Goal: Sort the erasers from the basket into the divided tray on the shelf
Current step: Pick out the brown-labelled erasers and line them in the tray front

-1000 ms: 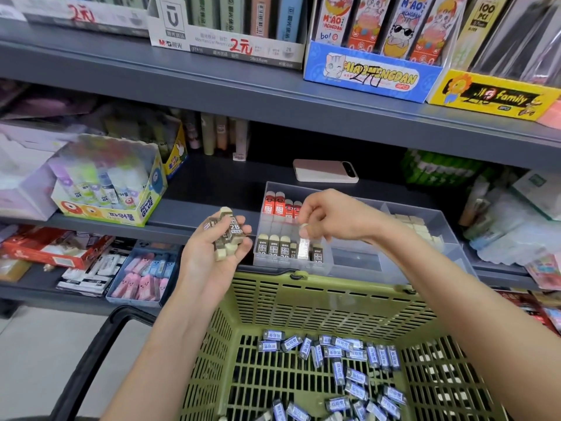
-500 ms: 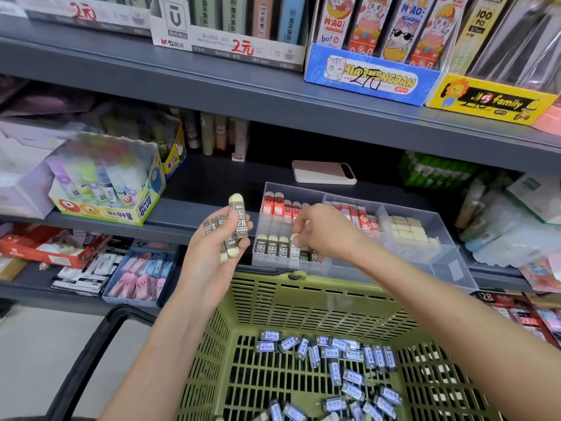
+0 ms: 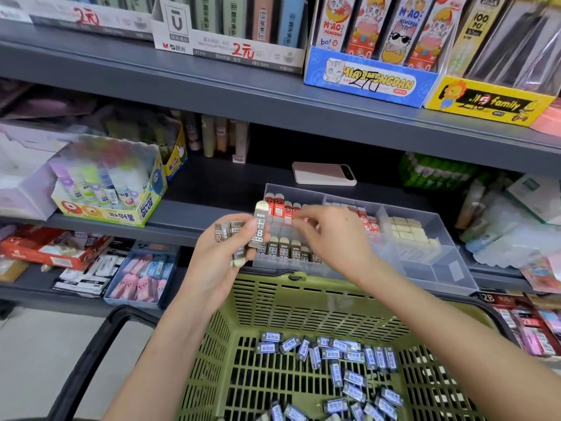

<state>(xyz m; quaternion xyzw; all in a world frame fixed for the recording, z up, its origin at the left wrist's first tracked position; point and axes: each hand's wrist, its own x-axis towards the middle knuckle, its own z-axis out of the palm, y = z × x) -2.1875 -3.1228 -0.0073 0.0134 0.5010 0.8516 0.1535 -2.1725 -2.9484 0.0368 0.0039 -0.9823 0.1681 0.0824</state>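
- Left grip (image 3: 218, 259): fingers curled round a small bundle of brown 2B erasers (image 3: 260, 226). One eraser is pushed up above the others by the thumb.
- Right grip (image 3: 334, 238): just beside the left, with curled fingertips (image 3: 299, 217) close to the raised eraser. Motion blur hides the tips, so I cannot tell whether they pinch anything. Judgement: it is about to take the raised eraser.
- Directly behind both grips is the clear divided tray (image 3: 449, 268), standing on the shelf (image 3: 212, 189).
  - The compartment nearest the grips holds a brown row (image 3: 285, 250) standing upright, with space beside it.
  - Behind that are the red-sleeved erasers (image 3: 279, 208), with more red ones in the middle section.
  - To the right of the right grip are the cream erasers (image 3: 406, 232), unsleeved and stacked.
  - The near-right compartment shows nothing inside.
- Below the grips is the green basket (image 3: 303, 287), with many blue-sleeved erasers (image 3: 340, 347) scattered on its floor.
- Further back on the shelf, beyond the tray, a phone (image 3: 321, 174) lies flat.
- Progress (judgement): roughly mid-task. The red, cream and part of the brown lots are placed. The held brown bundle and the whole blue lot remain, and no blue ones are visible in the tray.
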